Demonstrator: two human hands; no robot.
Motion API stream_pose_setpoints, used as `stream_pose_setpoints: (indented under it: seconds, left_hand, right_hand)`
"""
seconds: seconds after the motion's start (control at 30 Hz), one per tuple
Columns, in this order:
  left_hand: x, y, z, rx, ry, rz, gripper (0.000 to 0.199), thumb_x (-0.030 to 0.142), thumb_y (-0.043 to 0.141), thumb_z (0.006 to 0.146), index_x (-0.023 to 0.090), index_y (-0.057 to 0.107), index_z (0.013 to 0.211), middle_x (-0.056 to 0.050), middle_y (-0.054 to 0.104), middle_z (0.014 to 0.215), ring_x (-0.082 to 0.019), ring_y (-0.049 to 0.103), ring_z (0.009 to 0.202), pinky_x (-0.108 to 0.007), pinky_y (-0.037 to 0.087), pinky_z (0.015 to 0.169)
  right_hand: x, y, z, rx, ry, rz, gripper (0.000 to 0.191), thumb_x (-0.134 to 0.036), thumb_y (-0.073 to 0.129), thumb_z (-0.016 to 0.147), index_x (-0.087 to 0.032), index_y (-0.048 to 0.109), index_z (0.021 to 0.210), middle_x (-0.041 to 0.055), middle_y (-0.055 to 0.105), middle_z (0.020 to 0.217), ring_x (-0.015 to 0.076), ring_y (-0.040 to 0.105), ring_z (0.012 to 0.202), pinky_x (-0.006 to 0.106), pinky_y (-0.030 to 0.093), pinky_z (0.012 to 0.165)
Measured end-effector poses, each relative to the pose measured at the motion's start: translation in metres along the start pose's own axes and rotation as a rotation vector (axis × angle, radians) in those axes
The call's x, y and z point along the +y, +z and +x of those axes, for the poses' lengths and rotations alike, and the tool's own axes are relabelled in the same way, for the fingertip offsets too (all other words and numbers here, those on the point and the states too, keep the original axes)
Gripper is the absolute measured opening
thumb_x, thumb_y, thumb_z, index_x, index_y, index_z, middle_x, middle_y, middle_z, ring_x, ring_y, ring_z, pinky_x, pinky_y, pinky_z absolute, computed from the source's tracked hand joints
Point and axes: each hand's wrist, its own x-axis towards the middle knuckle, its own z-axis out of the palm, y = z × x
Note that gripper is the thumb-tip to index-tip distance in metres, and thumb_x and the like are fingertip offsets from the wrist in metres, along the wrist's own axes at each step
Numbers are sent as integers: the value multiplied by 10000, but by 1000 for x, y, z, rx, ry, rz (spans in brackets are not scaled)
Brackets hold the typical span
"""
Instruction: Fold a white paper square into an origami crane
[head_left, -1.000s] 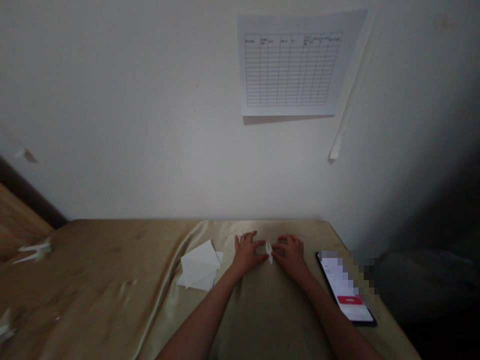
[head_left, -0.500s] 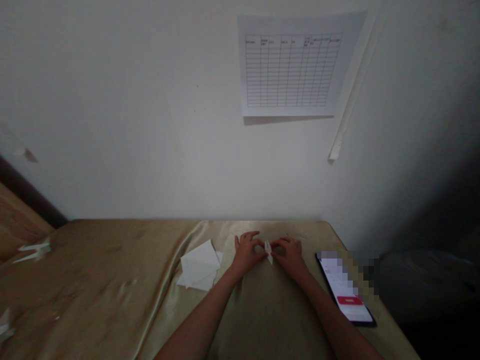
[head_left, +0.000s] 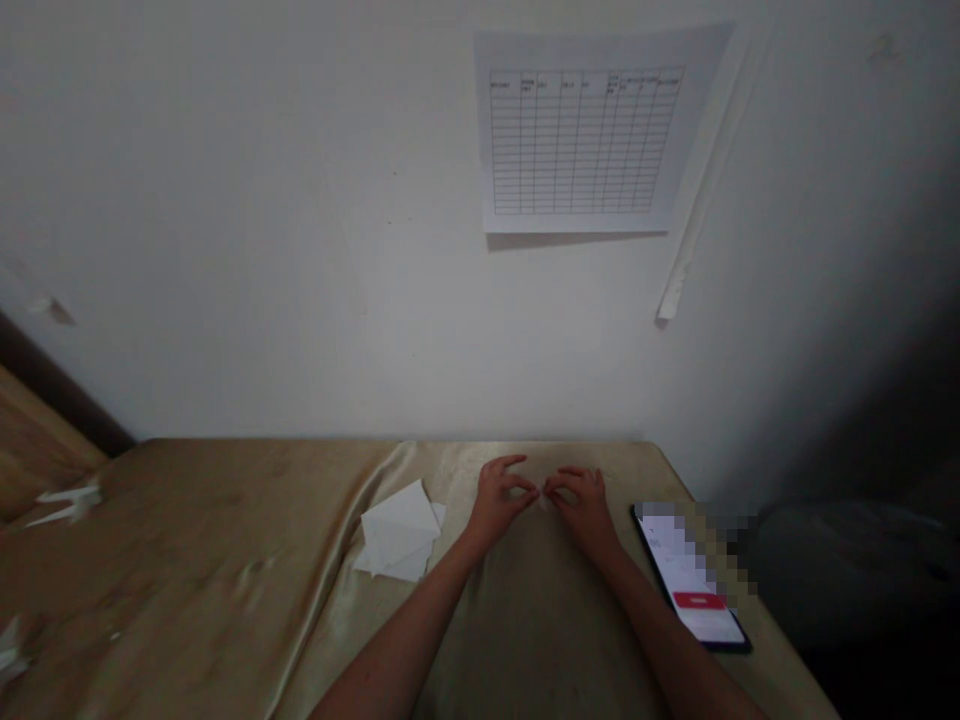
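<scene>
A small folded piece of white paper is between my two hands, mostly covered by the fingertips. My left hand pinches its left side between thumb and forefinger, the other fingers raised. From the other side my right hand pinches it the same way, the tips of both hands nearly meeting. Left of my left forearm lies a loose stack of white paper squares, turned at different angles.
A gold satin cloth covers the table, with a raised fold left of the stack. A lit phone lies at the right edge. Folded white paper shapes rest far left. A printed sheet hangs on the wall behind.
Both hands have shifted slightly, and the fingertips have come closer together. The folded paper, which showed upright and pointed before, is now largely hidden by the fingers.
</scene>
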Motion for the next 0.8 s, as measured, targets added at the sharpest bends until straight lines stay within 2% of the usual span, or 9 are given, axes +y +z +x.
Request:
stream_pose_setpoints:
  seconds: [0.1, 0.3, 0.53, 0.8]
  left_hand:
    - [1, 0, -1, -7, -12, 11, 58, 273, 820, 730, 286, 783, 772, -26, 636, 1302, -258, 520, 1240, -473, 381, 1099]
    - [-6, 4, -1, -21, -79, 38, 64, 242, 835, 698, 268, 781, 722, -34, 642, 1294, -275, 529, 1228, -490, 380, 1095]
    - [-5, 4, -2, -38, -52, 24, 71, 252, 839, 697, 277, 787, 738, -35, 637, 1302, -276, 526, 1235, -497, 387, 1093]
    - [-5, 4, -2, -15, -6, 1, 111, 232, 855, 679, 278, 791, 758, -46, 642, 1295, -273, 537, 1232, -492, 395, 1090]
  right_hand:
    - [-1, 0, 0, -17, -17, -8, 145, -321, 593, 838, -314, 737, 852, 23, 731, 1010, 277, 570, 1146, 660, 46, 1146]
    - [1, 2, -1, -16, 38, -67, 170, -336, 627, 829, -328, 763, 931, 77, 688, 1140, 290, 566, 1176, 694, 121, 1119]
    - [3, 2, -2, -51, 40, -58, 179, -417, 674, 817, -341, 760, 953, 77, 668, 1184, 307, 554, 1207, 716, 67, 1124]
    - [3, 4, -1, -69, 55, -26, 178, -432, 674, 818, -327, 749, 940, 57, 662, 1182, 278, 550, 1217, 677, 33, 1154]
